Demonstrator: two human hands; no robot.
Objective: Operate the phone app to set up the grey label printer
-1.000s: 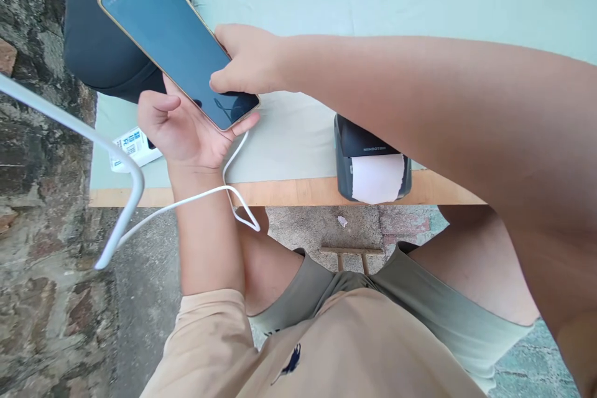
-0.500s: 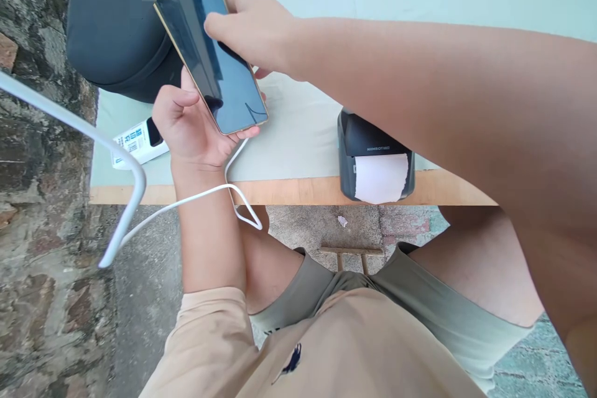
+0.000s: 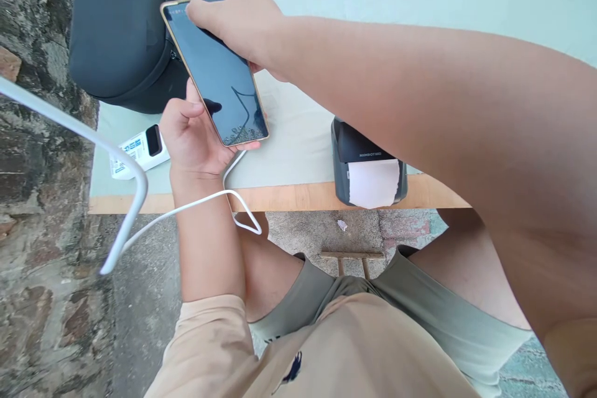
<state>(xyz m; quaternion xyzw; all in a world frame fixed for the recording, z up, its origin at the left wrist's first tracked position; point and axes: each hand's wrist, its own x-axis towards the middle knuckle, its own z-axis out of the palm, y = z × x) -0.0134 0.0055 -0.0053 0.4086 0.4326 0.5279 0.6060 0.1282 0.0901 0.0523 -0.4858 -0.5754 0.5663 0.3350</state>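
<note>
A smartphone [image 3: 233,90] with a gold rim is held tilted above the table, its dark screen full of reflections. My left hand [image 3: 196,134] grips its lower end, thumb along the left edge and fingertips showing past the bottom. Around the upper right part closes my right hand [image 3: 240,15], the thumb lying over the top of the screen and the other fingers mostly hidden behind. A white cable [image 3: 186,203] runs across my left forearm and up beneath the left hand; where it ends there is hidden.
A black zippered case [image 3: 124,25] stands at the table's back left. Near it lies a white device with a dark display [image 3: 153,140]. A black label printer [image 3: 342,137], paper [image 3: 373,183] sticking out, sits at the wooden table edge [image 3: 289,197]. A stone wall [image 3: 41,230] borders the left.
My right thumb has slid up and left toward the top of the screen. The phone and both hands sit slightly lower in view. The whole view has shifted a little.
</note>
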